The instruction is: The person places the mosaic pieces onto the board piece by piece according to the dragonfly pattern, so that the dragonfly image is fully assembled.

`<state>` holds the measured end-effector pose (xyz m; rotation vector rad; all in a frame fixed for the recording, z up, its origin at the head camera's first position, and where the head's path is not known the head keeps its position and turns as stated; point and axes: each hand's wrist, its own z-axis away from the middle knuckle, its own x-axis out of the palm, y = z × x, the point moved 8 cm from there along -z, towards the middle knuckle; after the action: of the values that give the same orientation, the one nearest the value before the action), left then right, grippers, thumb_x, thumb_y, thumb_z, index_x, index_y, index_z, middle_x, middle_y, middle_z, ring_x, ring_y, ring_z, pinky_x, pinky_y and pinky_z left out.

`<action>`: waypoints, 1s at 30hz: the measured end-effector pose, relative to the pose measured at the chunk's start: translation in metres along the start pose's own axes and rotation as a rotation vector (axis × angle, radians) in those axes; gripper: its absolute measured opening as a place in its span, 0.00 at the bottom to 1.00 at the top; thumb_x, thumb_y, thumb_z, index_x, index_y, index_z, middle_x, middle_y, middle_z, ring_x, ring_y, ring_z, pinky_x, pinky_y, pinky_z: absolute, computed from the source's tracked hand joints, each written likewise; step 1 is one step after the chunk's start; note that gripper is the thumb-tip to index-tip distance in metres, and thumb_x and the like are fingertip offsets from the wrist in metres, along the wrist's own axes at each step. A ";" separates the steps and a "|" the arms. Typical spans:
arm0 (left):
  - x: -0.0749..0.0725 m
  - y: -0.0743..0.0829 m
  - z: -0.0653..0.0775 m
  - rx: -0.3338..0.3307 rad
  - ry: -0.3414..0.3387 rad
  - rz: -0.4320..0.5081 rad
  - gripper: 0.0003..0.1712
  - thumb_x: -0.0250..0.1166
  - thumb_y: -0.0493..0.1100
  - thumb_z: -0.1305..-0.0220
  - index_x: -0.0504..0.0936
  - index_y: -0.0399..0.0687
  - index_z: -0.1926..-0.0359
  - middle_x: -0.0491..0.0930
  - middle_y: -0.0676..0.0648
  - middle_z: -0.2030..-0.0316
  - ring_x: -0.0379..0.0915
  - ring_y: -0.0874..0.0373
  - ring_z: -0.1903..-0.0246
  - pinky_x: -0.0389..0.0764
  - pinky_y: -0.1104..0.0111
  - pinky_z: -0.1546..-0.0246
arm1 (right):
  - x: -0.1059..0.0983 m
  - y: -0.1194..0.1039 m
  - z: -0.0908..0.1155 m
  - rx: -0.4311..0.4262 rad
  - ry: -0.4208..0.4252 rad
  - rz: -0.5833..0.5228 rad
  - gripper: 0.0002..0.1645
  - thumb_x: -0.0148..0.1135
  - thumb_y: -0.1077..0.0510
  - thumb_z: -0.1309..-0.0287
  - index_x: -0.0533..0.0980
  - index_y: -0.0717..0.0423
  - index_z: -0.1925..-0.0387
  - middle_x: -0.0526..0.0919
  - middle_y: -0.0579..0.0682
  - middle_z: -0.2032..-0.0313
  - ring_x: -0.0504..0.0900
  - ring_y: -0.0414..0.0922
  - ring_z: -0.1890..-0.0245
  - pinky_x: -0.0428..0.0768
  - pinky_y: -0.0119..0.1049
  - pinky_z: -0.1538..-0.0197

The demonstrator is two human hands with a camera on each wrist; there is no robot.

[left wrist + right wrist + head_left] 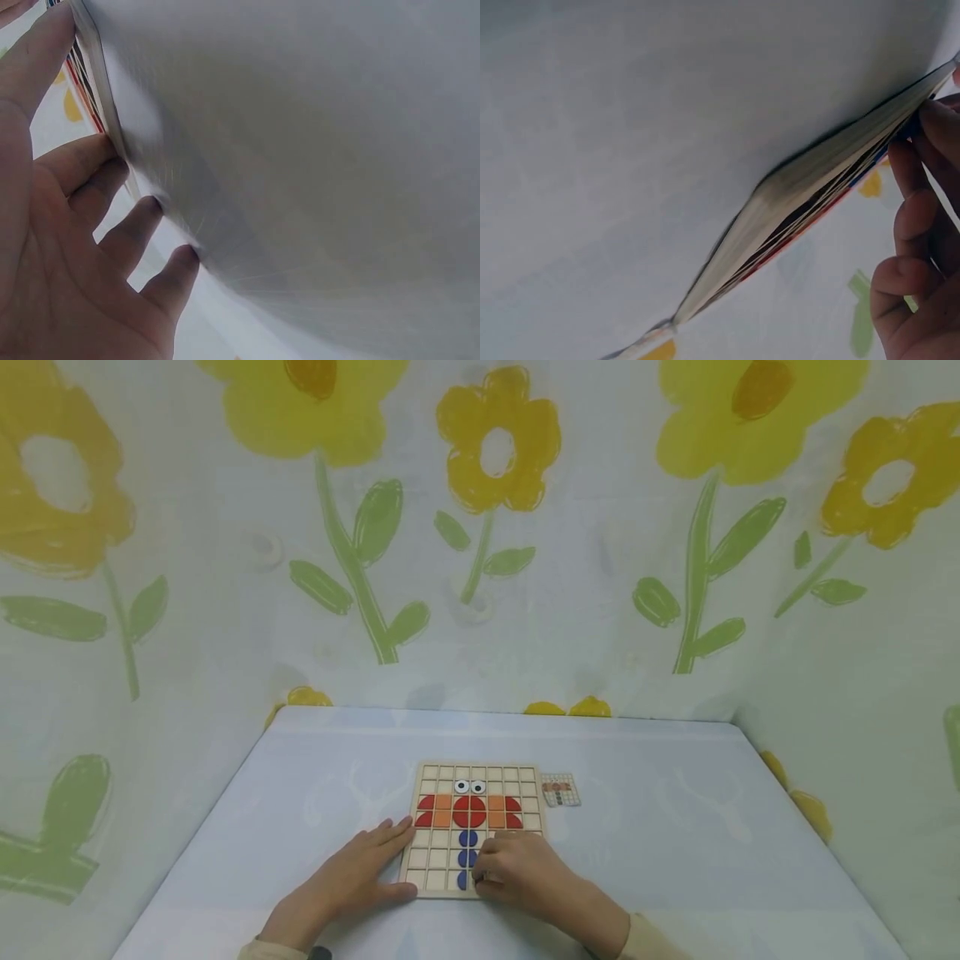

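Observation:
A wooden grid board [438, 838] lies on the table with flat coloured pieces in its cells. Two eye discs [469, 787] sit above a red circle [469, 812], with orange squares [442, 811] and red quarter pieces at either side. Blue pieces [468, 838] run down a column below. My left hand [360, 877] rests along the board's left edge, fingers extended; its fingertips touch the rim in the left wrist view. Over the bottom row, my right hand [528, 872] has curled fingers and pinches a small blue piece [910, 129], mostly hidden, beside a blue half piece [462, 881].
A small pattern card [561, 790] lies on the table just right of the board's upper corner, showing a similar figure on a grid. The pale table [645, 827] extends around the board. Flower-printed cloth [570, 610] hangs behind and at both sides.

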<state>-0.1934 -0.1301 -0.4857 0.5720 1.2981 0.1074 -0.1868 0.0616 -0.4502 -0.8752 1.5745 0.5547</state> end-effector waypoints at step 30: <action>0.003 0.006 0.001 0.033 0.006 0.009 0.51 0.70 0.72 0.46 0.70 0.54 0.26 0.62 0.54 0.25 0.54 0.43 0.25 0.59 0.40 0.28 | -0.019 0.004 0.012 0.123 0.039 -0.044 0.13 0.72 0.43 0.40 0.87 0.36 0.54 0.84 0.35 0.54 0.82 0.34 0.57 0.84 0.33 0.54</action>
<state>-0.1899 -0.1247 -0.4853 0.6063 1.3055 0.0958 -0.1821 0.0771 -0.4347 -0.8305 1.6033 0.4070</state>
